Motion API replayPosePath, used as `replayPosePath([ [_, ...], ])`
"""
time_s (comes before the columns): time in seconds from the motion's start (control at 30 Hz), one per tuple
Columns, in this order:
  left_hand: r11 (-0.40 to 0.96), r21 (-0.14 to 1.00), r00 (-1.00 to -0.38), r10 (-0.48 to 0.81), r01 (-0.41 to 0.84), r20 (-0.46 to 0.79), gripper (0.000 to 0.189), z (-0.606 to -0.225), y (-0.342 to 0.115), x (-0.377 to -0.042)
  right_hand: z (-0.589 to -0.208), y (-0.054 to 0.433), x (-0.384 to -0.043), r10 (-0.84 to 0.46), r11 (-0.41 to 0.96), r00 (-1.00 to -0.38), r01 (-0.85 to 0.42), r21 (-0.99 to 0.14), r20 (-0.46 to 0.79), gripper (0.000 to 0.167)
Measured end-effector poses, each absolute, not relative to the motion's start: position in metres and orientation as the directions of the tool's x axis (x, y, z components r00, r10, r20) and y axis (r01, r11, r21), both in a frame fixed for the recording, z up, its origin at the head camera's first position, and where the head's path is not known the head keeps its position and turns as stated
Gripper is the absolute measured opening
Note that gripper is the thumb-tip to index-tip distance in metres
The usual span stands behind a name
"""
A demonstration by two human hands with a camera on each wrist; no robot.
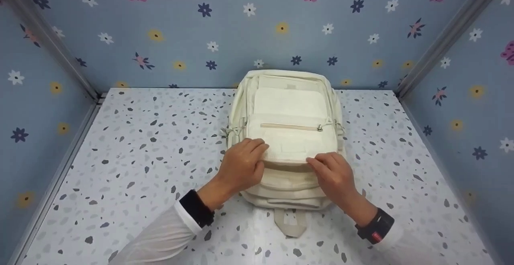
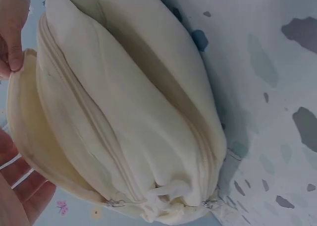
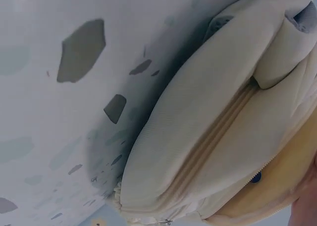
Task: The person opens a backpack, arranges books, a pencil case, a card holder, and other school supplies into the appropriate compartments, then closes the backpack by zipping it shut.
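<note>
A cream backpack (image 1: 293,104) lies front side up, its webbing top loop (image 1: 290,229) towards me. Its front pocket stands unzipped, and the front panel (image 1: 295,146) is lifted along its near edge. My left hand (image 1: 243,164) holds the left corner of that edge, fingers on the outer face. At the right part of the edge, my right hand (image 1: 335,176) pinches the fabric between thumb and fingers. The left wrist view shows the gap behind the lifted panel (image 2: 29,122). A yellowish lining (image 3: 282,171) and a small dark blue spot (image 3: 256,177) show in the right wrist view.
The backpack rests on a white speckled table (image 1: 160,144), close to the back wall (image 1: 184,24). Blue panels with flowers and butterflies stand on three sides. Drawcords (image 1: 235,130) hang at the bag's sides, and a zipper pull (image 1: 320,127) sits on the front panel.
</note>
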State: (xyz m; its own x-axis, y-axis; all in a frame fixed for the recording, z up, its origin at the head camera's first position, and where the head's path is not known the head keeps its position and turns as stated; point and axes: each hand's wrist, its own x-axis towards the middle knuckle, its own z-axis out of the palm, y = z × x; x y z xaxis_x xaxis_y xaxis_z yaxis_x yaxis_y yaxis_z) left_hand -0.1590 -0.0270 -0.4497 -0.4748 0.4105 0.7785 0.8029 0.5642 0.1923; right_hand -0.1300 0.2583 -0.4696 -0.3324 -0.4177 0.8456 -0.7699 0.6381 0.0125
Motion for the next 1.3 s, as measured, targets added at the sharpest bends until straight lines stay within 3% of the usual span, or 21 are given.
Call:
replayPosePath([
  [0.17,0.657,0.370,-0.661,0.267,0.657,0.701,0.054,-0.458,-0.039,-0.181,-0.472,0.260,-0.127,-0.431,0.647,-0.345,-0.762,0.019,0.833,0.018],
  [0.3,0.666,0.598,-0.872,0.175,0.447,0.457,0.075,-0.462,-0.049,-0.201,-0.472,0.260,-0.125,-0.427,0.651,-0.350,-0.759,0.014,0.834,0.018],
  [0.4,0.618,0.735,-0.959,0.136,0.278,0.248,0.080,-0.464,-0.054,-0.215,-0.472,0.259,-0.124,-0.422,0.650,-0.354,-0.760,0.007,0.835,0.018],
  [0.57,0.516,0.835,-0.981,0.140,0.190,0.136,0.068,-0.471,-0.055,-0.230,-0.473,0.259,-0.122,-0.425,0.654,-0.371,-0.757,-0.003,0.826,0.018],
  [0.87,0.461,0.810,-0.931,0.142,0.362,0.335,0.024,-0.478,-0.052,-0.232,-0.475,0.261,-0.118,-0.436,0.651,-0.395,-0.759,-0.020,0.809,0.018],
  [1.1,0.574,0.731,-0.921,0.120,0.369,0.370,0.014,-0.473,-0.056,-0.215,-0.479,0.261,-0.117,-0.426,0.667,-0.429,-0.743,-0.043,0.796,0.019],
  [1.3,0.550,0.735,-0.905,0.099,0.396,0.413,0.009,-0.469,-0.060,-0.198,-0.483,0.260,-0.116,-0.398,0.663,-0.462,-0.742,-0.099,0.792,0.016],
])
